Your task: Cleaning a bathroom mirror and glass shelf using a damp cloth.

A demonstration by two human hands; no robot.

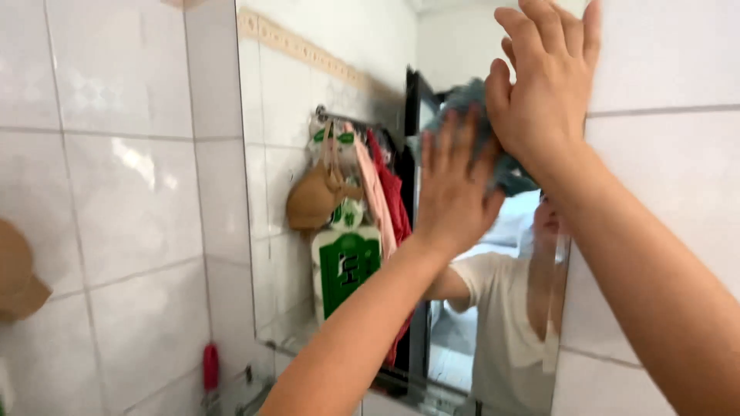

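A wall mirror (308,92) hangs between white tiles. A blue-grey cloth (465,98) lies against the glass near its upper right, blurred. My left hand (451,192) reaches up from below and presses flat on the cloth with its fingers stretched upward. My right hand (539,77) comes in from the right and presses on the same cloth from above, its fingertips over the mirror's right edge. Most of the cloth is hidden behind the two hands. Below them the mirror reflects a person in a white T-shirt (501,323).
The mirror also reflects hanging clothes (381,192), a tan item (316,200) and a green-and-white bag (347,266). A small red object (210,367) stands low on the left by the tiled wall (131,192). A brown rounded thing (15,277) shows at the left edge.
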